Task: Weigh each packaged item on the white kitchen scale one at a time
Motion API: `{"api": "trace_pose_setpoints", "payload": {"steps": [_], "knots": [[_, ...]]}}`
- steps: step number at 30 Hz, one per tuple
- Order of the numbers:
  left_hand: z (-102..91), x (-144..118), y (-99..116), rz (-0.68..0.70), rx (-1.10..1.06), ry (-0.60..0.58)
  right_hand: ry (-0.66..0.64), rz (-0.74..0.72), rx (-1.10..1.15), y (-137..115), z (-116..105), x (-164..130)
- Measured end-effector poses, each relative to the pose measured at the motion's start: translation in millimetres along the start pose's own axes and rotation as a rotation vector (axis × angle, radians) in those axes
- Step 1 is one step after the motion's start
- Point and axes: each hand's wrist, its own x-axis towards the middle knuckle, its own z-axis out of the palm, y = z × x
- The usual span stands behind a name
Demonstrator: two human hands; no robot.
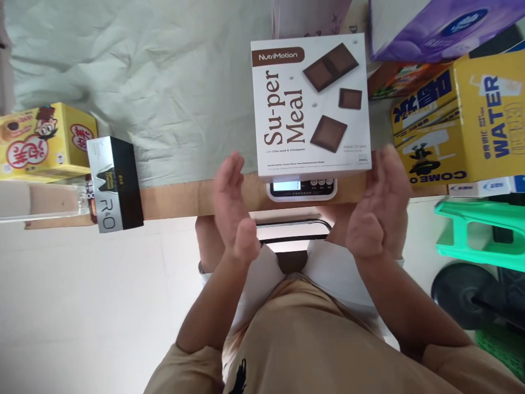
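A white "NutriMotion Su-per Meal" box [311, 104] with pictures of brown bars lies on a small white digital scale [301, 189] at the table's near edge. My left hand [233, 205] is raised open, palm turned inward, just left of the box's near corner and holding nothing. My right hand [381, 205] is open too, palm inward, with its fingertips close beside the box's near right corner. I cannot tell whether they touch it. The scale's display shows below the box, between my two hands.
A grey-green cloth [143, 82] covers the table. At left stand a yellow snack box [41, 139] and a black-and-silver box [112, 183]. At right are a yellow "WATER" carton [471, 126], a purple box [435, 27] and a green plastic stool [479, 235] on the floor.
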Motion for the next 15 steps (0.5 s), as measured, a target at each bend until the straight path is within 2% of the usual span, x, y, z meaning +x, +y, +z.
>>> {"api": "trace_pose_setpoints", "payload": {"steps": [3, 4, 8, 12, 15], "knots": [[-24.2, -10, 2, -0.067, 0.098, 0.150, 0.119, -0.099, 0.025, 12, -22, -8], [-32.2, -15, 3, -0.115, 0.146, 0.183, 0.114, -0.086, 0.031, 15, -29, -12], [-53.6, -33, 3, -0.221, 0.284, 0.199, 0.119, -0.019, 0.096, 19, -48, -33], [-52.8, -41, 11, -0.327, 0.261, 0.166, 0.157, 0.069, 0.113, 16, -50, -47], [-45.3, -37, 18, -0.343, 0.247, 0.127, 0.148, 0.030, 0.167, 14, -52, -49]]}}
